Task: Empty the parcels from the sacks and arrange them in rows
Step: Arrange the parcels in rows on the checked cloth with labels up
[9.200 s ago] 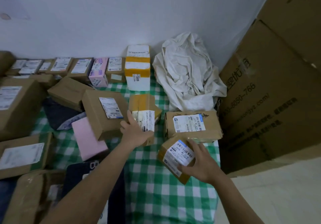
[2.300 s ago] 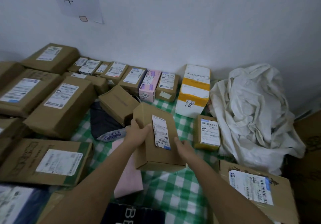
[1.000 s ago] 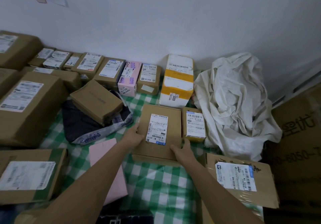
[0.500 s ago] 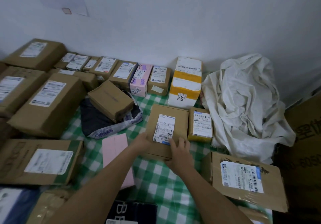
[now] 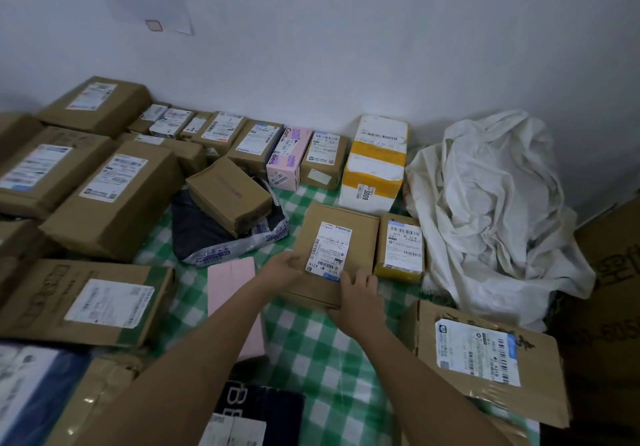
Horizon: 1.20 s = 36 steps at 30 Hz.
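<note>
A flat brown box point(image 5: 341, 234) with a white label lies on the green checked cloth point(image 5: 313, 345), just left of a small labelled box point(image 5: 401, 250). My left hand point(image 5: 284, 268) grips its near left edge, thumb on top. My right hand point(image 5: 358, 295) rests flat on its near right corner, fingers straight beside the label. A crumpled white sack point(image 5: 495, 210) sits against the wall at the right. A row of small parcels runs along the wall, ending in a pink box point(image 5: 285, 158) and a white-and-yellow box point(image 5: 375, 165).
A brown box point(image 5: 228, 193) lies on a dark poly bag point(image 5: 204, 237) to the left, with a flat pink parcel point(image 5: 235, 293) in front. Large cartons point(image 5: 114, 199) fill the left side. A labelled carton point(image 5: 485, 355) sits near right, with big cardboard point(image 5: 609, 272) beyond.
The flat brown box was carried over and laid beside the small labelled box. My right hand shifted from its front edge onto its top. The view panned slightly left.
</note>
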Motion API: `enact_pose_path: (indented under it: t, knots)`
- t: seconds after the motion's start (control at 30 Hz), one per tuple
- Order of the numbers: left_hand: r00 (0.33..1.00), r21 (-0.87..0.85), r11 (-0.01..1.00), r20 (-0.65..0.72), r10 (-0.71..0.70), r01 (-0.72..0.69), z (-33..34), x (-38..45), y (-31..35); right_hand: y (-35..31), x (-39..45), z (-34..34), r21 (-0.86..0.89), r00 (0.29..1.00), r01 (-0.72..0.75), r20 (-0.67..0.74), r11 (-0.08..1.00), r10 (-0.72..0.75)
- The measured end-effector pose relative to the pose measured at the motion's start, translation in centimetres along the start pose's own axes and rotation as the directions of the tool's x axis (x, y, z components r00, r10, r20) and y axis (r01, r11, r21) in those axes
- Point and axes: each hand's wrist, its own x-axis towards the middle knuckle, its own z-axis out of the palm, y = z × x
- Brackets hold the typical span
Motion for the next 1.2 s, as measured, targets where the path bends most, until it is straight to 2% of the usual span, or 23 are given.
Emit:
enact_pose_path:
  t: [0.13,0.27,0.33,0.5,0.67,0.83,1.07,1.2]
  knots:
    - [0.999,0.022,0.999,-0.024,0.035,-0.035,-0.5,-1.2,0.0,-1.2,0.5,-1.0,0.004,0.998,-0.006,0.067,1.0,0.005]
    - [0.993,-0.063,0.995,-0.091,0.076,-0.082,-2.4,-1.7,-0.3,-2.9,1.0,-2.2,0.088,0.992,0.118,-0.054,0.989,-0.113]
    - [0.986,-0.143,0.986,-0.156,0.063,-0.086,-4.3,-1.9,-0.5,-4.4,1.3,-3.1,0.153,0.98,0.182,-0.105,0.971,-0.168]
    - [0.949,-0.332,0.939,-0.313,-0.024,-0.085,-9.2,-0.1,-2.1,-9.4,3.0,-5.1,0.276,0.971,0.23,-0.131,0.933,-0.2]
    - [0.935,-0.333,0.942,-0.343,-0.089,-0.033,-14.1,3.2,-5.0,-14.4,7.6,-5.4,0.24,0.974,0.224,-0.086,0.945,-0.209]
    - [0.955,-0.314,0.948,-0.265,-0.137,0.049,-17.3,6.9,-7.8,-18.3,11.7,-4.4,0.274,0.995,0.095,-0.004,0.957,-0.098]
    - [0.983,-0.289,0.956,-0.153,-0.104,0.056,-19.0,10.9,-9.3,-20.7,16.6,-3.6,0.226,0.995,-0.002,0.094,0.974,-0.019]
    - [0.992,-0.305,0.949,-0.07,-0.109,0.082,-19.0,11.6,-9.8,-20.9,17.6,-1.9,0.186,0.998,-0.014,0.068,0.983,0.001]
